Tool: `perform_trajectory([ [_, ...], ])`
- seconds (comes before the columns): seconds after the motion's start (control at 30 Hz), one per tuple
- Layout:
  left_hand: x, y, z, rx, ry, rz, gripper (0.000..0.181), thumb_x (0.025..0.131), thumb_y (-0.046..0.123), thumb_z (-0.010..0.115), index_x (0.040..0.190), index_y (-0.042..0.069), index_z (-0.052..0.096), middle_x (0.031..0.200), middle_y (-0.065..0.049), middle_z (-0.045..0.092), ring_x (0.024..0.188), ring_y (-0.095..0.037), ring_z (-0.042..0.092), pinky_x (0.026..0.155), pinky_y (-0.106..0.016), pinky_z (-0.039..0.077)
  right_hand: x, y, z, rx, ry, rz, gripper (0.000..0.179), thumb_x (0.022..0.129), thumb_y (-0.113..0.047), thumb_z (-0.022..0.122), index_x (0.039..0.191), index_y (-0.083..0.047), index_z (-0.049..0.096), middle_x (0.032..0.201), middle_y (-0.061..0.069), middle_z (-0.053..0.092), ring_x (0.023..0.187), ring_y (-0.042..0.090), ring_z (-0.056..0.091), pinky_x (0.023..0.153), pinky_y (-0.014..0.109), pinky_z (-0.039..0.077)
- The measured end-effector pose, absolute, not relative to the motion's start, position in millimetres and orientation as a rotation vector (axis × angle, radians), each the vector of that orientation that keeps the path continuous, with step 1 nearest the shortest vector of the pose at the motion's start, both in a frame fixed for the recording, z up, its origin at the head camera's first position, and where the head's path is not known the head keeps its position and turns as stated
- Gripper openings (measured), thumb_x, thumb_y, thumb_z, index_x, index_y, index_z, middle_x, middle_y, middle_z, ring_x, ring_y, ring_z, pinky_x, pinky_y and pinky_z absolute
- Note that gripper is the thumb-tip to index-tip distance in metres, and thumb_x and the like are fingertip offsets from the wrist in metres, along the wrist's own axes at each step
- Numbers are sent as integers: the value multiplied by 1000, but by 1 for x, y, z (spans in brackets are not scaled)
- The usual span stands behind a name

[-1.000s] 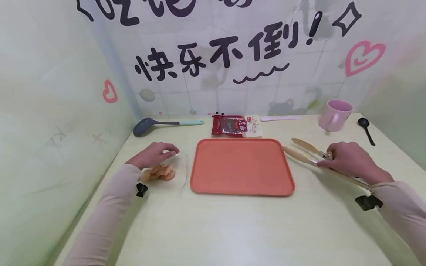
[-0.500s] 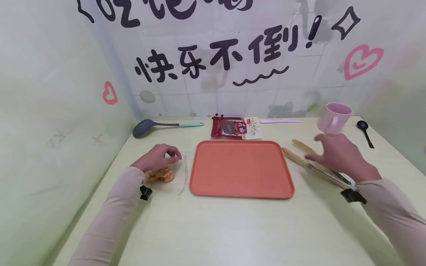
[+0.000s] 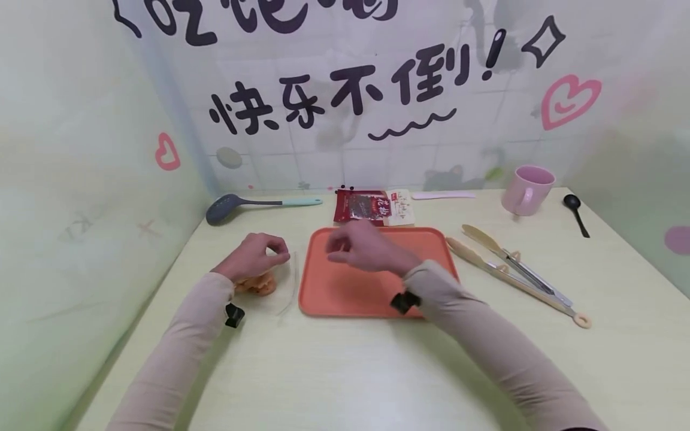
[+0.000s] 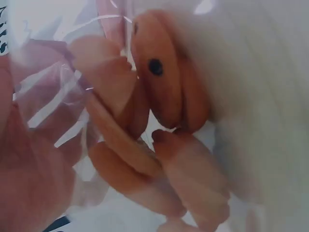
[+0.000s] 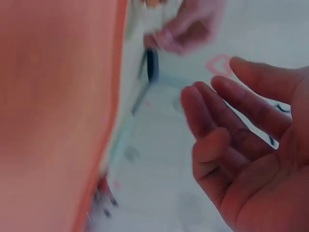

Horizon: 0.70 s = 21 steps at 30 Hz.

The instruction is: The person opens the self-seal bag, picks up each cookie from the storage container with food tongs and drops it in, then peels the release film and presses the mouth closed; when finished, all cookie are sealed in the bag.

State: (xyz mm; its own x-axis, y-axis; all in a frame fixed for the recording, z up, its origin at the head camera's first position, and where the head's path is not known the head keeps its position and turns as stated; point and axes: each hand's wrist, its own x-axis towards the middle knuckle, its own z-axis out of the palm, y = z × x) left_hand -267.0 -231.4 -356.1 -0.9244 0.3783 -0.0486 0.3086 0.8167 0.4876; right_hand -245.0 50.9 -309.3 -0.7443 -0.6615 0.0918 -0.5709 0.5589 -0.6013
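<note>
My left hand point(image 3: 253, 256) pinches the rim of a clear plastic bag point(image 3: 284, 296) left of the tray. Inside the bag lie several orange-brown pieces point(image 4: 161, 72), one with a black dot; they look like small cut sausages, but I cannot be sure of the kind. The orange tray point(image 3: 350, 299) lies in the middle of the table. Over its upper part hovers my right hand point(image 3: 363, 246), empty, with loosely bent fingers, as the right wrist view also shows. Tongs point(image 3: 517, 275) with wood-coloured tips rest spread on the table right of the tray.
Along the back lie a dark slotted spoon point(image 3: 223, 208) with a mint handle, a red-and-white packet point(image 3: 372, 208) and a pink flat utensil point(image 3: 444, 196). A pink mug point(image 3: 528, 190) and a small black spoon point(image 3: 575, 212) are at the back right. Walls enclose the table.
My right hand let go of the tongs, leaving them on the table, and moved left over the tray. My left hand stays at the bag, its fingertips closer together.
</note>
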Motion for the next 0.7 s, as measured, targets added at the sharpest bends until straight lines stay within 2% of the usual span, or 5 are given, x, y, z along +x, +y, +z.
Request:
perform_trajectory([
  [0.13, -268, -230, -356, 558, 2838, 765, 19, 99, 24, 62, 104, 13, 77, 97, -2, 77, 95, -18, 67, 97, -46, 49, -253, 9, -327, -1078, 2629, -887, 11, 94, -12, 67, 100, -9, 77, 94, 1, 74, 86, 12, 65, 77, 23, 55],
  [0.27, -269, -226, -355, 538, 2847, 789, 20, 98, 23, 64, 109, 15, 78, 99, -3, 79, 102, -22, 68, 110, -61, 34, -259, -15, -342, -977, 2686, -860, 16, 90, -4, 66, 103, -4, 76, 89, 6, 73, 77, 13, 60, 71, 21, 49],
  [0.37, -268, -223, -355, 558, 2851, 787, 20, 97, 23, 65, 110, 16, 78, 101, -3, 79, 109, -25, 67, 112, -67, 26, -261, -22, -350, -838, 2694, -910, 17, 89, -1, 66, 104, -3, 75, 91, 6, 73, 75, 12, 58, 68, 19, 48],
  [0.6, -265, -228, -353, 509, 2831, 851, 17, 97, 21, 64, 107, 15, 77, 108, -4, 77, 116, -27, 64, 108, -54, 45, -261, -31, -350, -720, 2668, -1054, 12, 91, -7, 69, 102, -3, 74, 96, 7, 74, 81, 13, 64, 72, 23, 54],
  [0.7, -265, -234, -351, 517, 2796, 875, 17, 98, 20, 62, 107, 15, 77, 108, -4, 77, 116, -27, 64, 107, -53, 47, -262, -34, -349, -690, 2649, -1122, 9, 91, -9, 72, 99, -4, 74, 93, 7, 73, 78, 12, 64, 71, 22, 54],
])
